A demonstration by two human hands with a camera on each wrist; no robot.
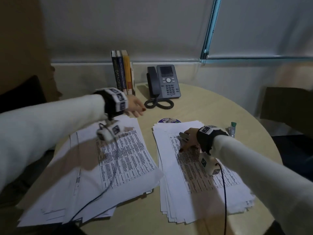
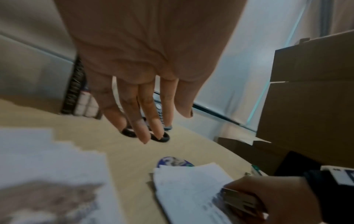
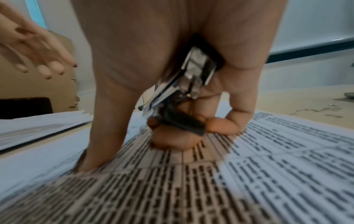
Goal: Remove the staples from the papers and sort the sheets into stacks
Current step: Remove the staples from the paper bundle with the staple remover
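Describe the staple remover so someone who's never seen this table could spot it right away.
Start at the round wooden table and find the right-hand paper stack, in front of the desk phone. The right hand rests on it, gripping the staple remover: the only shiny metal thing among white sheets.

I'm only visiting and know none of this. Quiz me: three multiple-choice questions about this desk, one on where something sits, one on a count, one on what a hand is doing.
1. Where is the desk phone?
A. right of the upright books
B. on the right paper stack
C. on a chair

2. How many paper stacks lie on the table?
A. one
B. two
C. four

3. What is the left hand doing?
A. gripping a pen
B. pressing paper
C. hovering open, holding nothing

Answers: 1 A, phone beside the books; 2 B, the left paper stack and the right one; 3 C, fingers extended above the table, while the right hand holds the staple remover.
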